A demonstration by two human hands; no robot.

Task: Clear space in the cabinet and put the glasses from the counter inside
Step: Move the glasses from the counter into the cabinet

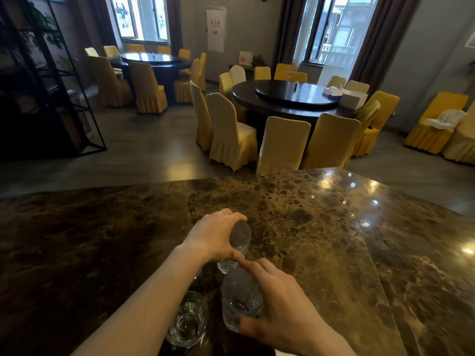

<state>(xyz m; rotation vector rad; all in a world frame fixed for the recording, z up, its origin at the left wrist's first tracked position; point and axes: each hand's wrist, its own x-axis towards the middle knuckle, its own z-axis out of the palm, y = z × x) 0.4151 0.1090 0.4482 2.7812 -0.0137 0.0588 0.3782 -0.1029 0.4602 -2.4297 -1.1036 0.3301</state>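
Clear drinking glasses stand on a brown marble counter [321, 227]. My left hand [213, 237] grips one glass [237, 246] from above, fingers wrapped round its top. My right hand [280, 309] holds a second glass [240, 296] by its side, nearer to me. A third glass [186, 322] stands free on the counter under my left forearm. Part of another glass edge shows behind my left wrist. No cabinet is in view.
Beyond the counter's far edge is a dining room with two round dark tables [290, 96] ringed by yellow-covered chairs [281, 145]. A black metal shelf frame [51, 86] stands at the left.
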